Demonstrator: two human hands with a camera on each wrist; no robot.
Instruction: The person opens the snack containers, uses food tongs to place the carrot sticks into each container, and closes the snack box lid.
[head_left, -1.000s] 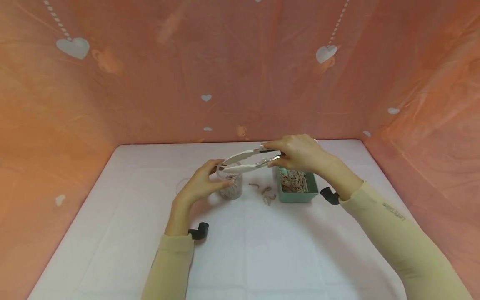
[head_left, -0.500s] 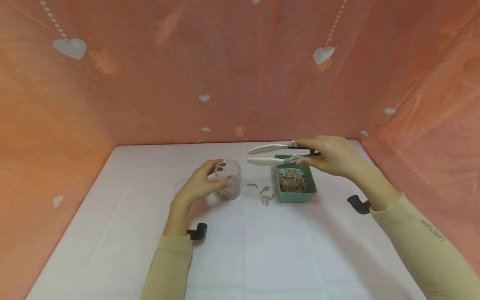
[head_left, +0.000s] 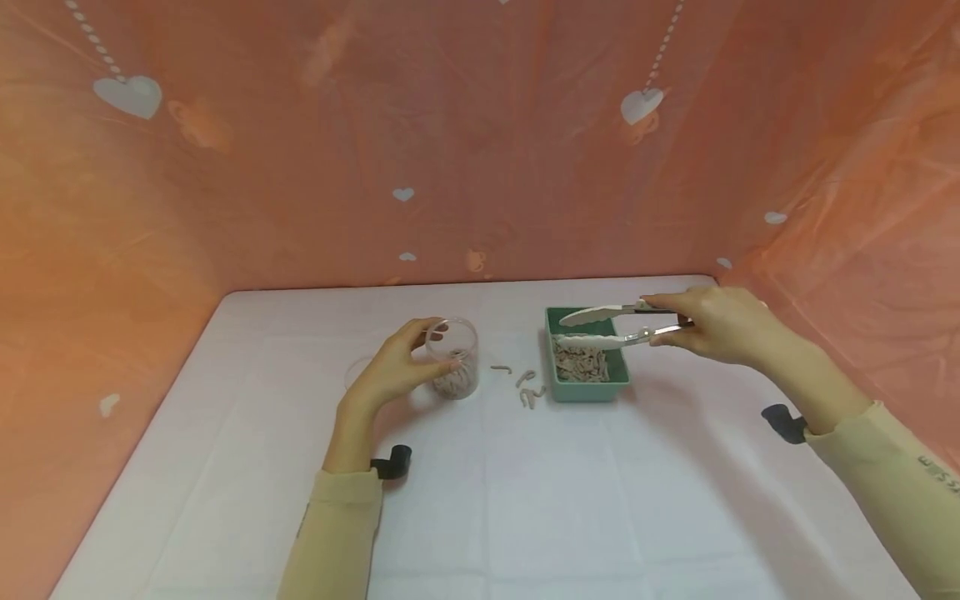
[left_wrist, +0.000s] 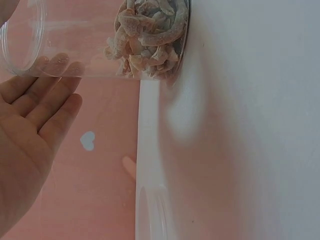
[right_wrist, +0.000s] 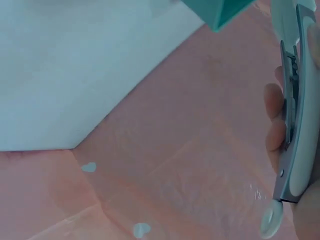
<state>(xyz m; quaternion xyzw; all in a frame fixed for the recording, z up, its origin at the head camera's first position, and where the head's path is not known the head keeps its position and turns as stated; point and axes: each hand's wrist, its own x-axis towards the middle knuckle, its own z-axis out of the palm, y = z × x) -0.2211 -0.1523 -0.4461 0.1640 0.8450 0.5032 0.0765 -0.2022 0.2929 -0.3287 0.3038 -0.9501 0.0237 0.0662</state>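
My left hand [head_left: 397, 364] grips a clear plastic jar [head_left: 453, 354] standing upright on the table, thumb in front and fingers behind. Pale brown curled strips [left_wrist: 150, 37] fill the jar's lower part. In my right hand [head_left: 720, 327] is a pair of tongs [right_wrist: 300, 115] with white tips, the two arms apart and nothing seen between them. Those tips hang over a green rectangular tub [head_left: 588, 392], which holds a heap of similar strips [head_left: 581, 364]. Whether the tips touch the heap cannot be told.
Several loose strips [head_left: 529, 392] lie on the white tablecloth [head_left: 480, 500] between jar and tub. A clear round lid [left_wrist: 154, 212] lies left of the jar, partly behind my left hand. An orange curtain [head_left: 480, 150] with heart prints encloses the table's back and sides.
The right hand has carried the tongs rightward, from over the jar's mouth to over the green tub. My left hand stays at the jar.
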